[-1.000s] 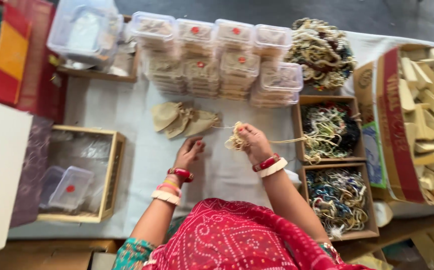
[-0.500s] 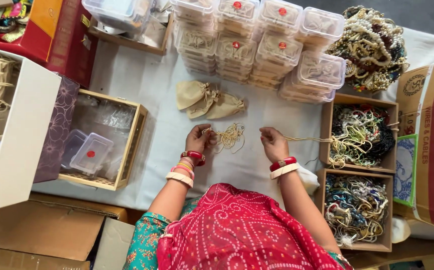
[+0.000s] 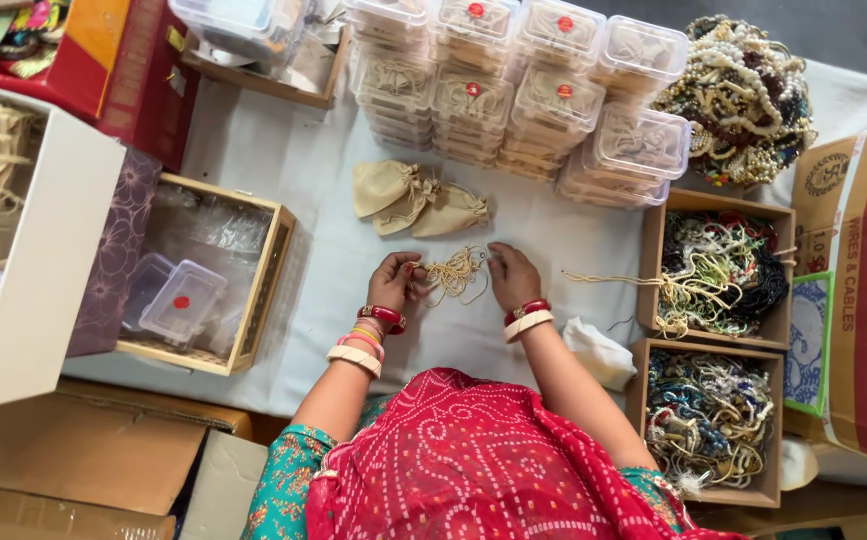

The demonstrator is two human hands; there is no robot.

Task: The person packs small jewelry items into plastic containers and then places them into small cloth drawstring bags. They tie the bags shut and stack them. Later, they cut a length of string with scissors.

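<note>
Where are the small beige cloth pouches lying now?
In the head view, the cloth pouches lie on the white tablecloth, just beyond the hands, in front of the stacked plastic boxes.

Single overhead view, straight down

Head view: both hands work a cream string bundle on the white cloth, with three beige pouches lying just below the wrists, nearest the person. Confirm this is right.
Not quite. The head view shows the three beige pouches lying beyond the hands, toward the stacked clear boxes, not by the wrists. The rest holds: left hand and right hand work the cream string bundle on the white cloth.
</note>
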